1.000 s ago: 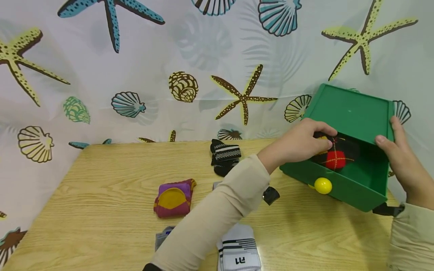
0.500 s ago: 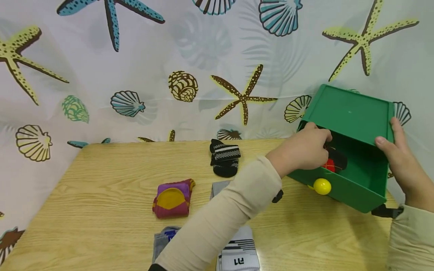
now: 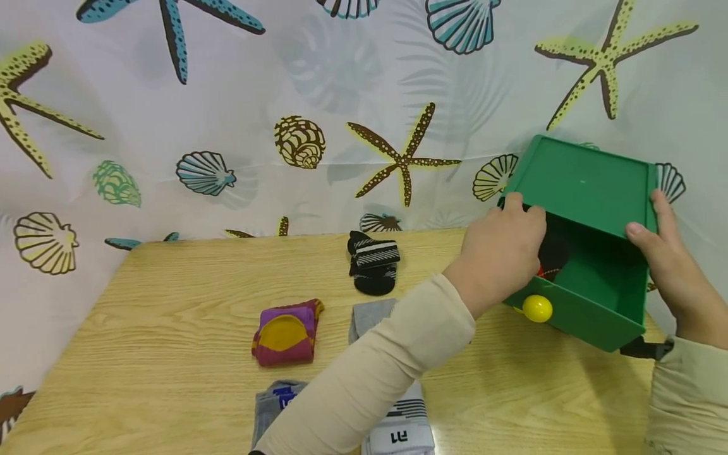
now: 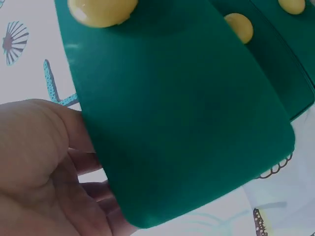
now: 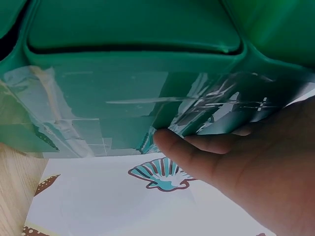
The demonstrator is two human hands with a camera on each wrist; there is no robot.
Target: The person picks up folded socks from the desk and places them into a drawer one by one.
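A green drawer [image 3: 603, 322] with a yellow knob [image 3: 537, 308] stands pulled out of a green drawer cabinet [image 3: 586, 183] at the table's right. A black and red plaid sock [image 3: 554, 253] lies in the drawer's left part, partly covered by my left hand [image 3: 500, 246]. That hand grips the drawer's left side with bent fingers; the fingertips are hidden in the head view. In the left wrist view the fingers [image 4: 86, 162] pass behind the drawer front's edge. My right hand [image 3: 677, 272] rests against the cabinet's right side, thumb at its top edge, fingers extended.
Folded socks lie on the wooden table [image 3: 159, 354]: a black striped pair [image 3: 374, 262], a purple and maroon pair [image 3: 287, 333], grey pairs [image 3: 270, 411] and a white pair [image 3: 400, 433]. My left forearm crosses over some. A patterned cloth [image 3: 239, 95] hangs behind.
My left hand has let go of the plaid sock inside the drawer and shifted left onto the drawer's side. The sock sits further left than before. My right hand has stayed on the cabinet.
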